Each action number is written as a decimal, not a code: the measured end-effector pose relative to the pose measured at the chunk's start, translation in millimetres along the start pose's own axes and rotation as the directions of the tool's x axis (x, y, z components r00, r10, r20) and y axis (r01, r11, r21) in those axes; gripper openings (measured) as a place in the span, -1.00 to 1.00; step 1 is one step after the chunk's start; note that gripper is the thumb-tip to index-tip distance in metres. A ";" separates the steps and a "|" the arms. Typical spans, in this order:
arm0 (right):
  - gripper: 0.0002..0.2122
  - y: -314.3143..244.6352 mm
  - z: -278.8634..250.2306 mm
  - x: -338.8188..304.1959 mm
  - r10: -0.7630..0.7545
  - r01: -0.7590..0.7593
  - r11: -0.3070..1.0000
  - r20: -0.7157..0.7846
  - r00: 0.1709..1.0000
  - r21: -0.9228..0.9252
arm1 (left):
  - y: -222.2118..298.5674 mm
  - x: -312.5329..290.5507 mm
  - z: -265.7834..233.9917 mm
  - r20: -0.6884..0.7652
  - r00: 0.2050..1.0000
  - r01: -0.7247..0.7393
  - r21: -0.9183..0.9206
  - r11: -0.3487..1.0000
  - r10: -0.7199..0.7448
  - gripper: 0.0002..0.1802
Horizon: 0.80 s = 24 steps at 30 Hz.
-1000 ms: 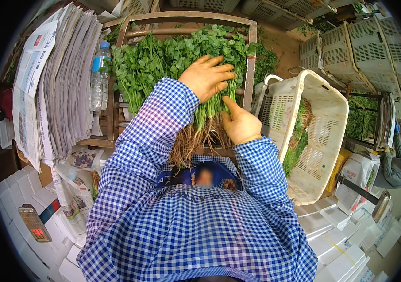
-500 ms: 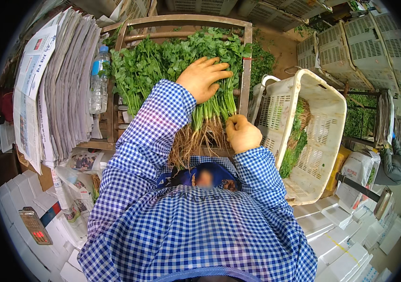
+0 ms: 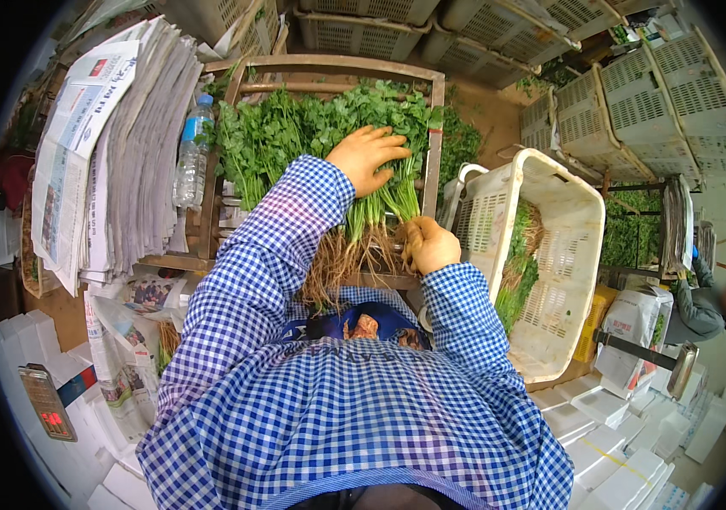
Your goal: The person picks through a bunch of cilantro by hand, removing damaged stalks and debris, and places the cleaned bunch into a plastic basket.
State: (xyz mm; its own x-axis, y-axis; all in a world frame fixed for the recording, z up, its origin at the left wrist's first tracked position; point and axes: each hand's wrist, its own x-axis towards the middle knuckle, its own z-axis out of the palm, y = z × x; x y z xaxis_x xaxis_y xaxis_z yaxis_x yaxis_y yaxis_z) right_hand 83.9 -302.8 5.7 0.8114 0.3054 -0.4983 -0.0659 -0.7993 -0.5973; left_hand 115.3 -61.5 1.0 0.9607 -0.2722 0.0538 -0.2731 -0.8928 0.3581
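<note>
A thick layer of leafy greens (image 3: pixel 316 127), resembling celery with thin pale stems, lies across a brown metal frame stand. Their tangled brown roots (image 3: pixel 342 268) hang toward me over its near side. My left hand (image 3: pixel 367 161), in an orange-yellow glove, rests on top of the greens with fingers spread. Close by on the right, my right hand (image 3: pixel 429 246), gloved alike, is closed at the lower stems and roots on the bunch's right edge. Its fingertips press together there; exactly how many stems they grip is hidden.
Left of the stand (image 3: pixel 439 161) are a tall newspaper stack (image 3: pixel 116 161) and a plastic bottle (image 3: pixel 192 157). A white crate (image 3: pixel 563 297) holding rooted greens stands at right. White boxes (image 3: pixel 609 442) lie around, a red-digit display device (image 3: pixel 48 408) at left. A person (image 3: pixel 707 302) is far right.
The view has shifted, so the stand sits slightly lower. My right hand has turned and its fingers have come in closer to the stems and roots. My left hand stays on the greens.
</note>
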 end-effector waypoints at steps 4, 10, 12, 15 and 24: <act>-0.74 5.7 12.6 3.3 -0.296 0.184 0.898 -0.241 0.924 -0.400 | 12.1 -12.7 -16.2 -0.167 0.984 0.053 -0.078 0.996 -0.065 -0.47; -0.76 2.1 11.0 2.2 -0.015 0.009 0.999 -0.181 0.983 -0.033 | 56.6 -71.4 -40.1 -0.315 0.946 0.011 -0.222 0.975 -0.082 -0.64; -0.76 -3.8 5.8 -5.0 0.032 -0.005 0.990 -0.181 0.983 0.144 | 86.4 -97.5 -34.1 -0.321 0.944 -0.015 -0.266 0.964 -0.073 -0.65; -0.72 -4.4 1.6 -7.8 0.129 -0.060 0.917 -0.152 0.980 0.393 | 119.3 -140.5 -22.7 -0.270 0.962 -0.104 -0.508 0.855 -0.044 -0.64; -0.71 -9.7 12.6 -14.2 0.126 -0.001 0.782 -0.157 0.980 0.623 | 123.3 -137.5 -18.9 -0.179 0.980 -0.040 -0.601 0.798 -0.086 -0.58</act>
State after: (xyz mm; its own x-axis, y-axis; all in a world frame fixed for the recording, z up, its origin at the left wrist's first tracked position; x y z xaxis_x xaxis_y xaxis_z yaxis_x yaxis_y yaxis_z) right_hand 65.7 -292.9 10.6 0.8777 0.1174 -0.4646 -0.4138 -0.3033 -0.8583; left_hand -49.6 -127.3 55.4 0.9739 -0.1257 0.1892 -0.2267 -0.4860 0.8440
